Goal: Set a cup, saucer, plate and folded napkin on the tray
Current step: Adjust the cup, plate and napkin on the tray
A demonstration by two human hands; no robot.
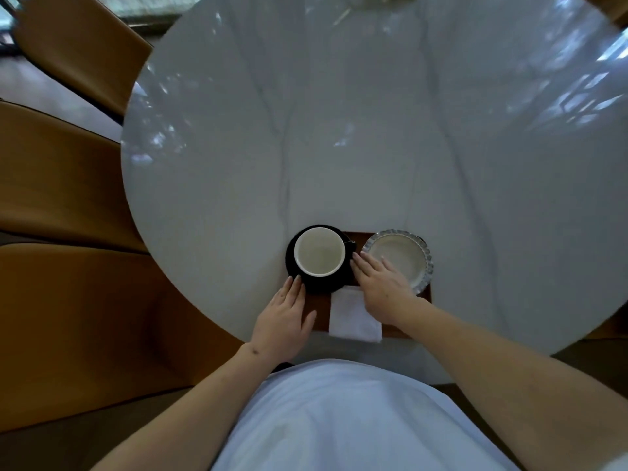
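Observation:
A brown wooden tray [361, 236] lies at the near edge of the round table. On its left end a black saucer [326, 285] carries a black cup [319, 252] with a white inside. A white plate [404, 258] with a fluted silvery rim rests on the tray's right end. A folded white napkin [353, 316] lies on the tray's near middle. My left hand [287, 316] lies flat, fingertips touching the saucer's near left edge. My right hand [382, 283] lies flat between saucer and plate, fingertips at the saucer's right edge, partly covering plate and napkin.
The table [339, 130] is glossy white marble with wide bare surface beyond the tray. Tan leather chairs [68, 164] stand close on the left. Some pale items [373, 1] sit at the table's far edge, too cut off to identify.

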